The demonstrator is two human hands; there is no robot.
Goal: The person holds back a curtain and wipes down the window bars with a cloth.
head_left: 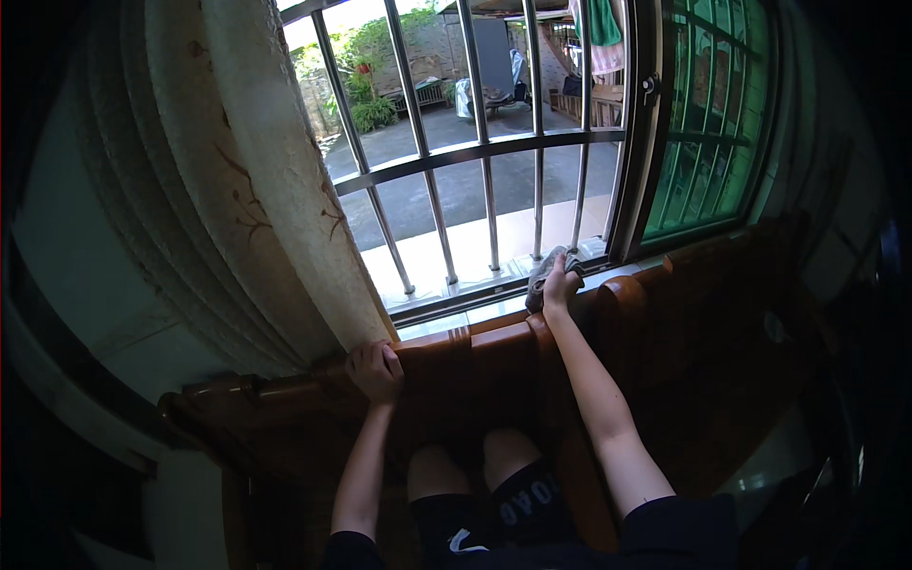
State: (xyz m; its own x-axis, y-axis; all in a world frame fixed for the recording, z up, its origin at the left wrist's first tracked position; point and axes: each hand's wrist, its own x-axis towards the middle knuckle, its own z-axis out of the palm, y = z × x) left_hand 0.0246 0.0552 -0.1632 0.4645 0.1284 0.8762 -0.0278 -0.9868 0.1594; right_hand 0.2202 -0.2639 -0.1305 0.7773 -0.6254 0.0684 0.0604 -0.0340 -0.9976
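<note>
My right hand [561, 285] grips a crumpled grey cloth [541, 279] at the foot of the window bars, over the sill near the sliding frame. The cloth bunches around the fingers and touches the sill area. Below and to the left, my left hand [376, 370] rests on the top rail of a brown wooden bench back [434, 345], its fingers curled over the edge, with no object seen in it. The metal window track [456, 306] runs between the bench and the upright metal bars [490, 214].
A thick patterned curtain [263, 178] hangs at the left of the opening. Right of it stands a dark window frame [641, 142] with a green-tinted pane [702, 142]. A rounded wooden bench post [623, 299] rises beside my right forearm. Beyond the bars lies a paved yard.
</note>
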